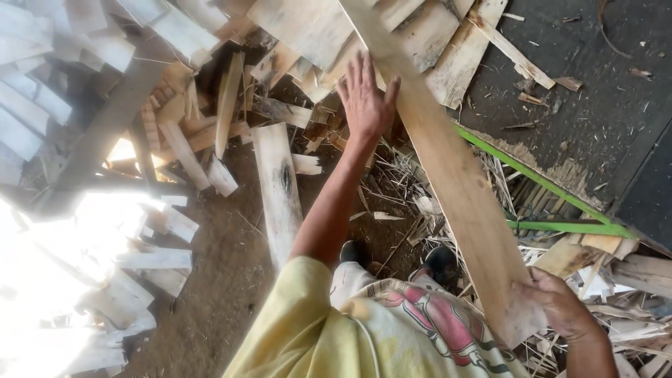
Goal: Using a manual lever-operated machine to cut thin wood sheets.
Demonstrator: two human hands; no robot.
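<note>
A long, pale, rough-sawn wooden plank (448,168) is held diagonally from top centre to lower right. It is judged stiff, fairly light and splintery, best gripped near both ends. The right hand (560,302) is closed around its near end; the left hand (365,101) is laid open against its edge, possibly pressing.

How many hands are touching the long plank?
2. The left hand lies flat near the long plank's far end; the right hand holds its near end.

Wood yard — scrap planks (278,187) everywhere
</note>
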